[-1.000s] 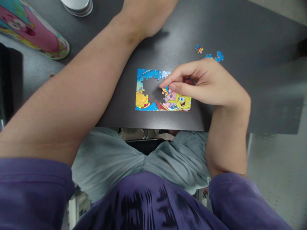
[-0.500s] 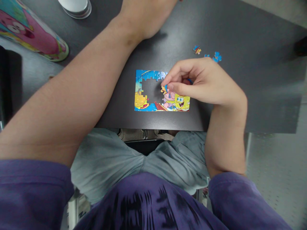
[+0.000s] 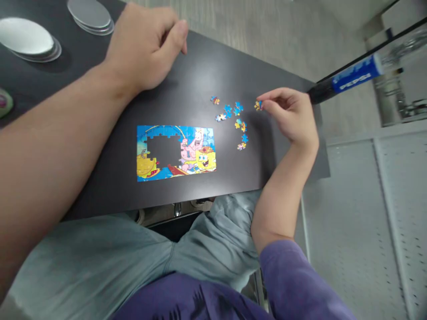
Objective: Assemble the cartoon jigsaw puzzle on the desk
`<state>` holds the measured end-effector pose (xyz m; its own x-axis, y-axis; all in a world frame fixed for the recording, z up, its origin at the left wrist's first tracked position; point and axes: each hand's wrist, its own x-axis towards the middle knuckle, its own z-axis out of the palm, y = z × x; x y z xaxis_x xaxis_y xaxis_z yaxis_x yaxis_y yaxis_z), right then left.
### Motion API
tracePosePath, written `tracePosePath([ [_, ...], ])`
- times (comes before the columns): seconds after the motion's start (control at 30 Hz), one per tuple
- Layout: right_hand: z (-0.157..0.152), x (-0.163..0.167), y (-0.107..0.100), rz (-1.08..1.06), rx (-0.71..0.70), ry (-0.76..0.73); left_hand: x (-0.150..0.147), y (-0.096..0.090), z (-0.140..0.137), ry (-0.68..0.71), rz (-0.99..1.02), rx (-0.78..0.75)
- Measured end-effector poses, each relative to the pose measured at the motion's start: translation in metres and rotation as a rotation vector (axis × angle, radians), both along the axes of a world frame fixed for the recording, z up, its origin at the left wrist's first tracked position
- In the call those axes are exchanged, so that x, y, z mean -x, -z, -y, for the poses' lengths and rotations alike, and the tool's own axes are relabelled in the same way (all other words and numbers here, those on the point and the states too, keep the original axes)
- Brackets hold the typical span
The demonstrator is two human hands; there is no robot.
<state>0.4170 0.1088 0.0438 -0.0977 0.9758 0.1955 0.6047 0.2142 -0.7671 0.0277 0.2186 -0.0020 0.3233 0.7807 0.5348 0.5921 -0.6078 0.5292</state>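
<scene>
Thumb and fingertips of my right hand (image 3: 292, 113) pinch a jigsaw puzzle piece (image 3: 258, 105), yellow and blue, above the right part of the dark table. Left of it lie several loose puzzle pieces (image 3: 237, 109), mostly blue, some yellow or pink. A partly assembled cartoon jigsaw puzzle (image 3: 205, 161) lies flat near the table's front edge, with an open gap in its middle left. My left hand (image 3: 150, 49) rests beyond the puzzle at the far edge, fingers curled in, with nothing visible in them.
Two stacks of silvery discs, one at the left (image 3: 26, 38) and one behind it (image 3: 90, 18), stand on the dark table (image 3: 200, 66). A blue and black Pepsi cylinder (image 3: 355, 78) is at the right end. A green-rimmed object (image 3: 5, 103) shows at the left edge.
My right hand has moved from over the puzzle to the right, past the loose pieces, still pinching a piece. The view has swung right, bringing the Pepsi cylinder in.
</scene>
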Motion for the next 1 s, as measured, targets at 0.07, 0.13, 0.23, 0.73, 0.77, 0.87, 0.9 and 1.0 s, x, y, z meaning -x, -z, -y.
tracePosePath([
  [0.07,0.001,-0.012,0.006,0.046,0.093,-0.013,0.000,0.000,0.003,-0.022,0.004,-0.017],
  [0.13,0.001,-0.018,0.011,0.086,0.145,-0.024,0.001,-0.001,0.005,-0.040,-0.010,-0.009],
  [0.23,-0.003,-0.010,0.015,0.130,0.077,-0.004,0.003,-0.002,0.003,-0.065,-0.031,0.001],
  [0.73,-0.007,0.065,0.014,0.206,0.031,-0.424,0.007,-0.002,-0.004,-0.038,-0.017,0.074],
  [0.77,-0.006,0.063,0.013,0.206,0.047,-0.430,0.007,-0.002,-0.004,-0.037,-0.020,0.077],
  [0.87,-0.004,0.055,0.007,0.189,0.105,-0.441,0.007,-0.002,-0.004,-0.034,-0.028,0.075],
  [0.9,-0.003,0.050,0.004,0.181,0.127,-0.440,0.006,-0.002,-0.004,-0.037,-0.025,0.073],
  [1.0,-0.001,0.037,0.001,0.175,0.178,-0.434,0.006,-0.002,-0.004,-0.043,-0.008,0.083],
])
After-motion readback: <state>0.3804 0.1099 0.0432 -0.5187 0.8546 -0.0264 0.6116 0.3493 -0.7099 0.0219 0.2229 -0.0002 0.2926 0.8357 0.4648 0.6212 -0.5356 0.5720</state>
